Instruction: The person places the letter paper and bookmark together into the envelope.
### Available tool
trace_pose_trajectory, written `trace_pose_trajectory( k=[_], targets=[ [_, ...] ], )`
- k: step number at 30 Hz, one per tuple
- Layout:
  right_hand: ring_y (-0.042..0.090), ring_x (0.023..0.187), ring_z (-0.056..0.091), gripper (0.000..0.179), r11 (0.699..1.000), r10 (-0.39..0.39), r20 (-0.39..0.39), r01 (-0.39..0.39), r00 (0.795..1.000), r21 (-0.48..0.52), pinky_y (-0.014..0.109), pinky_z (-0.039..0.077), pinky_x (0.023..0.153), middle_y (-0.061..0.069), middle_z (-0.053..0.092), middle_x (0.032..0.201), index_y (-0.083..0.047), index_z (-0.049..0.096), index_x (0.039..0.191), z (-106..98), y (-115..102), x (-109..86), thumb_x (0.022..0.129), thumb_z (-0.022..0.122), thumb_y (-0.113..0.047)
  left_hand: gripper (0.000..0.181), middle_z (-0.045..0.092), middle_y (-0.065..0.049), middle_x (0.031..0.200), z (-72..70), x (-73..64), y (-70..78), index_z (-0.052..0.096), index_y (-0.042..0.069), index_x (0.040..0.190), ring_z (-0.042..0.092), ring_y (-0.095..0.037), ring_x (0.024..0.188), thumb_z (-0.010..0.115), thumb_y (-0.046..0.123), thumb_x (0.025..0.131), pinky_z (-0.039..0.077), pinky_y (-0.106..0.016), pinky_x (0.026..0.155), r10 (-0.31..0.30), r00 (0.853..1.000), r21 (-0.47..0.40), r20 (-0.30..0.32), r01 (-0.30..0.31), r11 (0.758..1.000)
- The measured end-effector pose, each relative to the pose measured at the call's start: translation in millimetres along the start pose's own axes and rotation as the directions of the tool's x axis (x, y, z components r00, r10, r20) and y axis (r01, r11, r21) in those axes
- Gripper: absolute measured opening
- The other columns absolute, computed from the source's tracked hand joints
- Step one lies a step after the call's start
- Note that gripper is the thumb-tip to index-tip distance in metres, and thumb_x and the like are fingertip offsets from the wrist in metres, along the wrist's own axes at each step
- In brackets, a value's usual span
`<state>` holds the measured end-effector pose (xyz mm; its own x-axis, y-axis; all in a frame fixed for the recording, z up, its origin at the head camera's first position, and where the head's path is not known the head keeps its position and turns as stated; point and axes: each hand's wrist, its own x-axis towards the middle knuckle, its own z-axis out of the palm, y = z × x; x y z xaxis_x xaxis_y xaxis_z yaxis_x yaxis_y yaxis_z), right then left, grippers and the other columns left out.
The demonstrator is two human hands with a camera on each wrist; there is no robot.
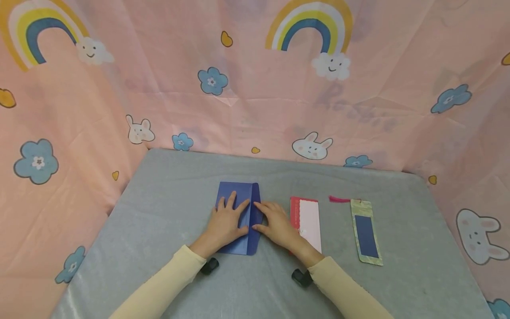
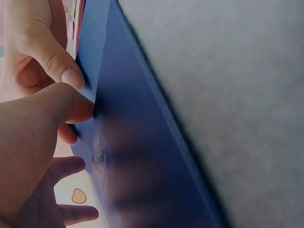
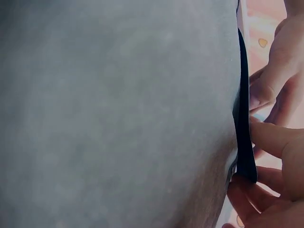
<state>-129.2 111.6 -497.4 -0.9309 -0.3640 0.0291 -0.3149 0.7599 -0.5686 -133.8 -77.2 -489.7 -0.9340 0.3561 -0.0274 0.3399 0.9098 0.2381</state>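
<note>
A blue paper envelope (image 1: pixel 235 248) lies on the grey table, its long flap (image 1: pixel 253 243) along the right side. My left hand (image 1: pixel 226 223) rests on the body with fingers spread, thumb close to the fold. At the flap, my right hand (image 1: pixel 279 223) holds the paper by its edge, thumb and index finger set apart over it. In the right wrist view the flap edge (image 3: pixel 244 104) stands slightly off the table between thumb (image 3: pixel 268 137) and curled fingers. Both thumbs nearly meet at the fold in the left wrist view.
Right of the envelope lies a red and white card (image 1: pixel 310 221), partly under my right wrist. Farther right is a green bookmark (image 1: pixel 360 208) with a dark blue panel and a pink tassel (image 1: pixel 339 199). A pink printed curtain (image 1: pixel 255 115) surrounds the table (image 1: pixel 167 186).
</note>
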Motion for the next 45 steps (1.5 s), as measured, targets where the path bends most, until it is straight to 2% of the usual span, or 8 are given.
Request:
trace_pose_trajectory(
  k=[3,7,11,17,22,31,39,45],
  targets=[
    [0.034,0.13,0.053,0.068,0.999,0.015,-0.007,-0.014,1.0,0.052,0.051,0.042,0.11,0.016,0.057,0.139,-0.005,0.051,0.144,1,-1,1.7,0.084,0.079,-0.021,0.076,0.032,-0.025,0.158,-1.0,0.2,0.2,0.044,0.024,0.15,0.037,-0.058,0.136,0.073,0.044,0.083,0.043,-0.07,0.098,-0.003,1.0,-0.012,0.001,0.003,1.0],
    [0.021,0.096,0.063,0.069,0.99,0.027,-0.024,-0.024,0.999,0.137,0.034,0.054,0.085,0.014,0.059,0.133,-0.003,0.051,0.143,1,-2,4.1,0.081,0.08,-0.009,0.075,0.033,-0.025,0.157,-3.1,0.0,1.0,0.044,0.025,0.15,0.038,-0.058,0.136,0.071,0.044,0.083,0.046,-0.068,0.095,-0.011,1.0,-0.011,-0.002,0.011,1.0],
    [0.007,0.072,0.051,0.069,0.976,0.054,-0.019,-0.049,0.998,0.21,0.02,0.045,0.065,0.012,0.06,0.127,-0.002,0.051,0.143,-1,-3,4.8,0.079,0.079,-0.002,0.073,0.034,-0.025,0.157,-6.5,-0.8,2.5,0.044,0.027,0.15,0.04,-0.057,0.135,0.07,0.042,0.084,0.049,-0.066,0.091,-0.01,1.0,-0.007,-0.006,0.01,1.0],
    [0.006,0.069,0.049,0.066,0.965,0.074,-0.017,-0.067,0.997,0.252,0.019,0.043,0.064,0.011,0.062,0.119,-0.005,0.053,0.141,-4,-6,4.3,0.08,0.077,0.002,0.067,0.037,-0.024,0.156,-11.3,-2.6,6.7,0.048,0.026,0.148,0.043,-0.055,0.133,0.065,0.037,0.084,0.052,-0.063,0.087,0.003,1.0,0.034,-0.023,-0.003,0.999],
    [0.008,0.069,0.049,0.065,0.947,0.09,-0.001,-0.086,0.996,0.311,0.02,0.042,0.063,0.012,0.062,0.122,-0.006,0.053,0.142,-9,-7,3.3,0.081,0.074,0.004,0.065,0.041,-0.025,0.154,-12.9,-2.2,8.9,0.05,0.024,0.146,0.046,-0.055,0.132,0.064,0.04,0.084,0.052,-0.062,0.088,-0.001,0.999,0.045,-0.044,0.003,0.999],
    [0.007,0.068,0.049,0.065,0.933,0.097,0.015,-0.096,0.995,0.348,0.02,0.042,0.062,0.011,0.062,0.121,-0.006,0.053,0.142,-9,-1,-0.2,0.081,0.073,0.004,0.07,0.042,-0.028,0.151,-12.2,-2.7,8.1,0.048,0.024,0.141,0.05,-0.052,0.129,0.071,0.054,0.082,0.053,-0.06,0.091,-0.026,0.999,-0.055,-0.039,0.024,0.998],
    [0.009,0.066,0.047,0.062,0.926,0.12,0.003,-0.113,0.993,0.359,0.02,0.039,0.06,0.01,0.063,0.113,-0.007,0.055,0.141,-8,-2,-1.5,0.083,0.073,0.0,0.065,0.037,-0.028,0.154,-15.3,-4.5,3.5,0.047,0.027,0.14,0.045,-0.051,0.135,0.072,0.046,0.083,0.049,-0.062,0.096,-0.05,0.998,-0.17,-0.027,0.044,0.984],
    [0.01,0.064,0.044,0.06,0.934,0.125,-0.032,-0.107,0.992,0.342,0.021,0.035,0.058,0.008,0.061,0.105,-0.012,0.058,0.139,-5,-3,0.1,0.082,0.077,-0.01,0.065,0.035,-0.027,0.155,-16.4,-5.3,0.0,0.046,0.028,0.141,0.045,-0.05,0.136,0.072,0.046,0.084,0.048,-0.062,0.098,-0.045,0.999,-0.2,-0.021,0.039,0.979]
  ],
)
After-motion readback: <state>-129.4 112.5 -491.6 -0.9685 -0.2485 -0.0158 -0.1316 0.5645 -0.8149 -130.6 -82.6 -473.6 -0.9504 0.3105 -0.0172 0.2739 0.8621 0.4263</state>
